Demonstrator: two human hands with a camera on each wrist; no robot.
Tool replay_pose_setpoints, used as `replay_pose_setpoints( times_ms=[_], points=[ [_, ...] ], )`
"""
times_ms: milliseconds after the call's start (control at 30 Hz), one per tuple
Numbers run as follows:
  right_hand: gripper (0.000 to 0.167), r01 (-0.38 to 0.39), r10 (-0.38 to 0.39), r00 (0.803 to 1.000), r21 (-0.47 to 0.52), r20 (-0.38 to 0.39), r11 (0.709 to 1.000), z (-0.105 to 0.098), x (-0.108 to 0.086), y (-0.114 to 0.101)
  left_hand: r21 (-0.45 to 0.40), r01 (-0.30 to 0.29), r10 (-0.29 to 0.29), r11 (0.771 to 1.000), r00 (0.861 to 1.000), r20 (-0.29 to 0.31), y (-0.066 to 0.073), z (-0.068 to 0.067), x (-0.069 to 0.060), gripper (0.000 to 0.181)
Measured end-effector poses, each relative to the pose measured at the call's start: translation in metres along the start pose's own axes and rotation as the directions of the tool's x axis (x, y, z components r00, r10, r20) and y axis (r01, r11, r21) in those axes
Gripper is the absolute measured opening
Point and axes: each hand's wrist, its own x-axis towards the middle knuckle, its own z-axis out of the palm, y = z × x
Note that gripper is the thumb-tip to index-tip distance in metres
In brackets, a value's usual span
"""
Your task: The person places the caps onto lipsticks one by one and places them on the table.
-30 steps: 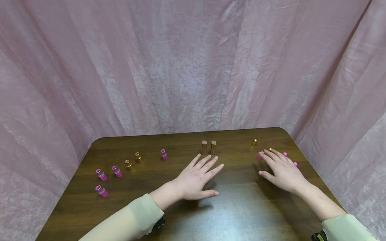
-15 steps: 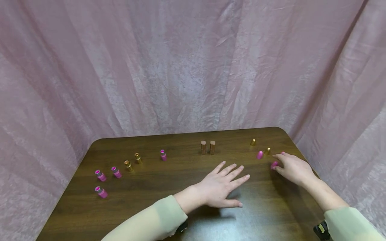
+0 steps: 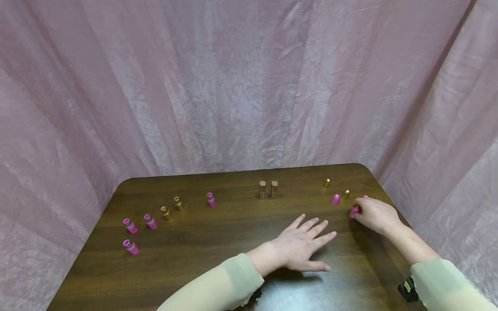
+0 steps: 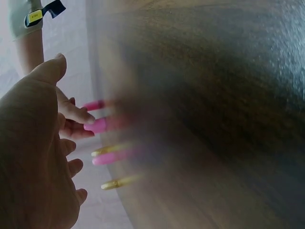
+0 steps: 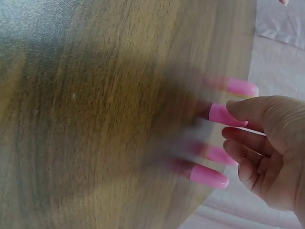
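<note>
The right hand (image 3: 375, 216) is pinching a glossy pink, round-topped cylinder (image 5: 218, 115), its long axis standing upright, at the right of the brown wood-grained table (image 3: 186, 246). The left hand (image 3: 301, 247), all 5 fingers spread, is hovering leftward and nearer, well apart.

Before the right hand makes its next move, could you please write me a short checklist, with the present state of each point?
1. Right hand pinches a pink piece: ok.
2. Held piece lifted off the table: cannot tell.
3. Free space around this hand: not ok, a neighbouring pink piece stands close by.
4. Left hand apart from all pieces: ok.
5. Domed gold pieces standing upright: ok.
</note>
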Motion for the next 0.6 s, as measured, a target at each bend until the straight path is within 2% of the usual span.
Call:
replay_pose_setpoints(
  times_ms=[133,333,467,600],
  points=[
    [0.013,-0.007,0.007,1.000,0.000,0.017,1.000,-0.0003,0.0021,-0.0017,-0.008,0.004,-0.004,1.000,1.000,0.007,0.0010,0.0012,-0.0001,0.088],
    [0.008,0.014,-0.014,1.000,-0.019,-0.002,1.000,0.0013,0.0037,-0.0015,-0.010,0.008,-0.008,1.000,1.000,0.007,0.0006,0.0028,-0.0002,0.089],
    [0.018,0.037,-0.038,0.999,-0.026,-0.020,0.999,0.0027,0.0031,-0.0017,-0.016,0.010,-0.010,1.000,1.000,0.003,-0.0004,0.0040,-0.0020,0.089],
    [0.020,0.049,-0.050,0.998,-0.027,-0.042,0.998,0.0032,0.0011,-0.0041,-0.018,0.015,-0.015,1.000,1.000,-0.009,-0.0029,0.0058,-0.0067,0.088]
  ],
)
